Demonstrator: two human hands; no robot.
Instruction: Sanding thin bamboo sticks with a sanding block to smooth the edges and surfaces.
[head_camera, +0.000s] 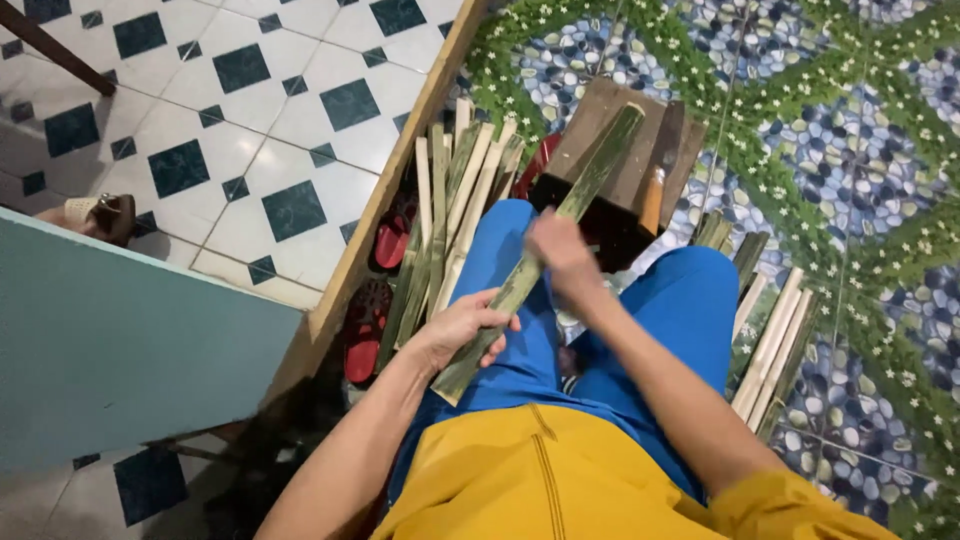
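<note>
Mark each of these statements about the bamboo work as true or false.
1. Both hands grip one green bamboo strip. True: the left hand holds its lower end, the right hand its middle.
2. The strip's far end rests on a wooden block. True.
3. The knife is in the right hand. False: it lies on the block, beside the strip.
4. The person wears red trousers. False: the trousers are blue; the sandals on the floor are red.
5. Split bamboo strips lie to the left of the legs. True; more strips lie on the right.
</note>
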